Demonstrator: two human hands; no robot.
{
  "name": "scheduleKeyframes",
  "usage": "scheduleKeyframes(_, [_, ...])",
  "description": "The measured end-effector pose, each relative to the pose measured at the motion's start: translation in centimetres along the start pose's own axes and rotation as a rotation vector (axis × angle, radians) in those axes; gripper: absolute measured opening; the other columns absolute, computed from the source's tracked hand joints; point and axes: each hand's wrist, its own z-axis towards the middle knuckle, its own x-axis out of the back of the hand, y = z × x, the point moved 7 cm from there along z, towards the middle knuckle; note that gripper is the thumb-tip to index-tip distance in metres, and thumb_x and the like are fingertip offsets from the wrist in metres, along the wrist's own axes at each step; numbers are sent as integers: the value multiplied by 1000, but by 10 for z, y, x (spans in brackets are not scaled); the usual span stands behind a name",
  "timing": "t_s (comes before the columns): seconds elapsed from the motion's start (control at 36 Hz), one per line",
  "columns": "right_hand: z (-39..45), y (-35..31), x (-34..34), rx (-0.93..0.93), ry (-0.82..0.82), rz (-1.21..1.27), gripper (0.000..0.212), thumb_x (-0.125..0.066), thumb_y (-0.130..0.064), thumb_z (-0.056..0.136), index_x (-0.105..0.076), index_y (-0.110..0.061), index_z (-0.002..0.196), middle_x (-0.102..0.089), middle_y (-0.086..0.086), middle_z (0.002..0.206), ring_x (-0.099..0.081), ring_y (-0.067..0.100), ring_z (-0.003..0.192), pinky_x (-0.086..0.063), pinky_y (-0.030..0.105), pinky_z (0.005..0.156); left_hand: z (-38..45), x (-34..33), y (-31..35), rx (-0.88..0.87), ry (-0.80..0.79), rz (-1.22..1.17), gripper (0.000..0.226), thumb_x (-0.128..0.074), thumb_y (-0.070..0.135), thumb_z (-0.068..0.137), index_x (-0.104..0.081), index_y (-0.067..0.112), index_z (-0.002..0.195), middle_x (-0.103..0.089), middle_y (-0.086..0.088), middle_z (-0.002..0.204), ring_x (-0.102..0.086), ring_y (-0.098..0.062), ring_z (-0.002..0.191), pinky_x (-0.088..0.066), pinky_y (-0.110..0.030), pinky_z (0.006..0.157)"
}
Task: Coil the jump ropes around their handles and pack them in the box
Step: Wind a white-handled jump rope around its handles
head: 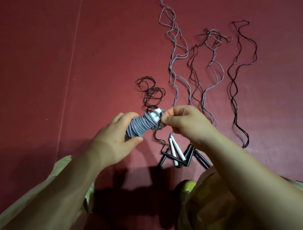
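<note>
- While the left hand curls its fingers and thumb around the grey coiled rope, that bundle sits near the picture's centre, its white handle tips poking out at 1 o'clock.
- The right hand, at 3 o'clock of the bundle, pinches the rope's loose end against the coil.
- Black handles and a white pair lie clustered at 5 o'clock of the bundle.
- Uncoiled ropes, grey and dark, trail toward 12 and 1 o'clock across the red surface.
- A dark tangled rope lies just at 12 o'clock of the bundle.
</note>
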Motion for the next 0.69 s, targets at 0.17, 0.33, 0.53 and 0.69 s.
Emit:
scheduleKeyframes(0.17, [0,7,0,-104,-37,39,22,-58,0,88,-64,-12,70,-60,12,71,-32,14,56,-26,28,54,-2,-2,0,-19,-8,-6,53,-48,59,66,-40,43,116,-48,13,105,-55,-17,101,-47,-42,88])
scheduleKeyframes(0.33, [-2,11,1,-174,-4,143,20,-57,-3,91,-62,-12,74,-61,-1,65,-39,11,58,-37,27,63,-1,0,-1,-33,-10,-41,52,-51,56,67,-42,43,116,-44,18,103,-56,-19,99,-50,-46,83])
scheduleKeyframes(0.53, [-1,13,-4,-153,-25,211,22,-57,-7,93,-60,-16,72,-60,8,82,-52,20,83,-45,36,80,-1,2,0,-51,-15,-42,51,-51,55,68,-42,43,117,-46,18,103,-55,-16,99,-47,-44,87])
scheduleKeyframes(0.69, [2,4,-3,-44,1,290,26,-57,0,90,-59,-13,67,-61,-2,59,-51,14,61,-41,32,71,0,0,2,-60,-35,-176,47,-56,50,69,-49,41,114,-53,11,109,-53,-6,103,-43,-31,91])
